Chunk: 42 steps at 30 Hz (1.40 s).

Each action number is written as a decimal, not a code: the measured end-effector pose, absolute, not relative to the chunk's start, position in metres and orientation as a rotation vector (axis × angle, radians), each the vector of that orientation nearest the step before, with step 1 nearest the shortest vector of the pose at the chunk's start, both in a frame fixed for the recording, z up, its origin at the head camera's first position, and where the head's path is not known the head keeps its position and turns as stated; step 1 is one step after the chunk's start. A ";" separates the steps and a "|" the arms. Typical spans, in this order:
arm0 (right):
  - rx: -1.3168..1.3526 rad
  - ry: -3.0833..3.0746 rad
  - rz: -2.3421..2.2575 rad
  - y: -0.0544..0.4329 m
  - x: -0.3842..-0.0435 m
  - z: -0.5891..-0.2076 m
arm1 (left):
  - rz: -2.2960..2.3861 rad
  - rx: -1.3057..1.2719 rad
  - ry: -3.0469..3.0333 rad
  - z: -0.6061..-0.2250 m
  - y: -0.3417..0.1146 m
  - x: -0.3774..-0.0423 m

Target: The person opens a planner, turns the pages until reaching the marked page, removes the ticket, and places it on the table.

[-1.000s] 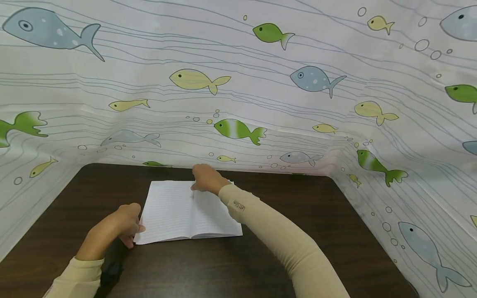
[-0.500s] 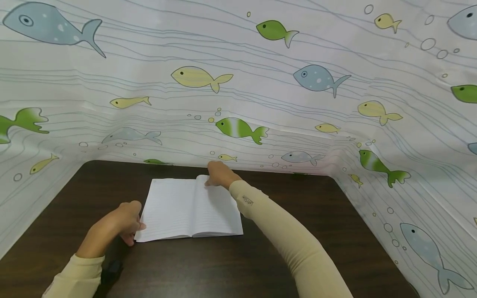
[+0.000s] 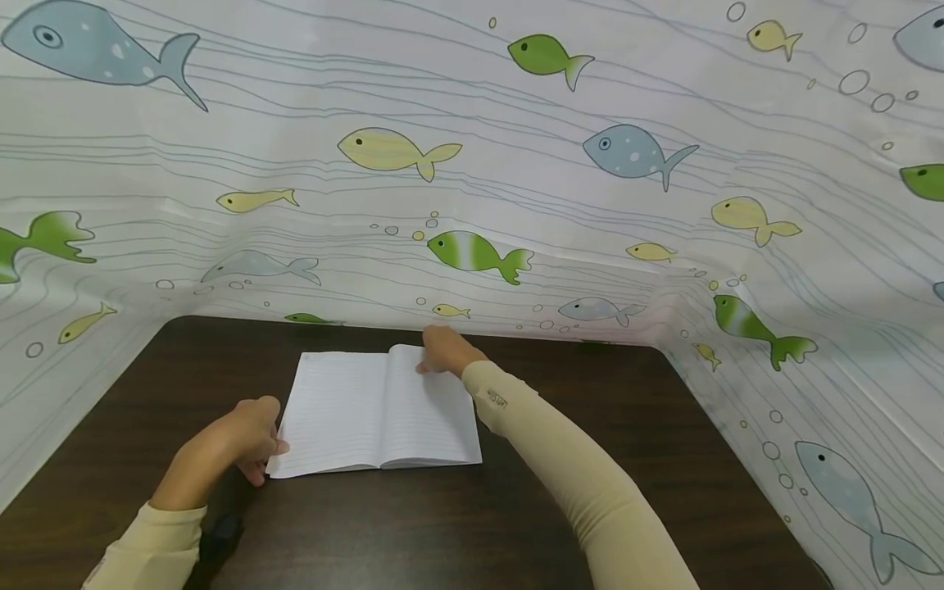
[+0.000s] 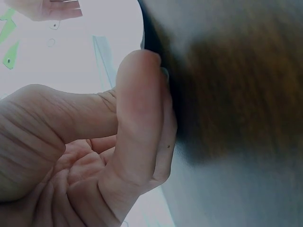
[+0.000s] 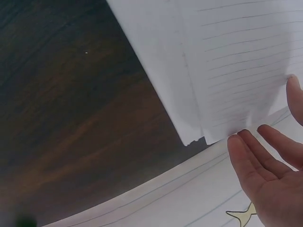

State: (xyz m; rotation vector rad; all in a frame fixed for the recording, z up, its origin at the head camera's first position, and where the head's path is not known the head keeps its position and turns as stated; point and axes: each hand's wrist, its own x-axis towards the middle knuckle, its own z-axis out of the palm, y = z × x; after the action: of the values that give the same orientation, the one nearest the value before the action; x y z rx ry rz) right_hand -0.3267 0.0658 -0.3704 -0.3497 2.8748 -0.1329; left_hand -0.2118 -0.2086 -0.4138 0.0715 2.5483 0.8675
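An open notebook point(image 3: 342, 410) with white lined pages lies on the dark table. At its lower left corner my left hand point(image 3: 247, 434) pinches the edge, thumb on top of the page. The thumb and curled fingers of that hand point(image 4: 128, 123) fill the left wrist view. My right hand point(image 3: 446, 351) is at the far edge of the right page point(image 3: 431, 418), which bows up near the spine. In the right wrist view, the thumb of my right hand point(image 5: 272, 175) lies against the lined page point(image 5: 246, 71) and the fingertips are right at its edge.
Dark wooden tabletop point(image 3: 583, 426) surrounds the notebook. Behind and to the sides rises a white sheet point(image 3: 516, 205) printed with fish, meeting the table just beyond my right hand. A small dark object point(image 3: 221, 533) shows beside my left wrist.
My right hand has moved to the right along the notebook's far edge, from near the spine to over the right page. The right page now bows up by the spine. My left hand stays put.
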 end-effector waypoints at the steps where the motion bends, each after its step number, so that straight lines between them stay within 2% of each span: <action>1: -0.346 2.872 -0.135 0.067 -0.327 -0.372 | 0.865 0.072 2.548 -0.414 -0.209 -0.212; 16: -0.297 2.852 -0.046 0.078 -0.326 -0.385 | 0.879 0.064 2.541 -0.411 -0.210 -0.213; 42: -0.518 2.998 0.365 0.082 -0.324 -0.392 | 0.836 0.061 2.543 -0.411 -0.209 -0.216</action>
State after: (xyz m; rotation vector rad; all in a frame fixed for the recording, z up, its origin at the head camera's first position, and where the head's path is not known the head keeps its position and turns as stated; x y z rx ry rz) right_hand -0.3242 0.0822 -0.3919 -0.5178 2.9976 0.3652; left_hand -0.2156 -0.2091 -0.4111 0.0613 2.5430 0.8356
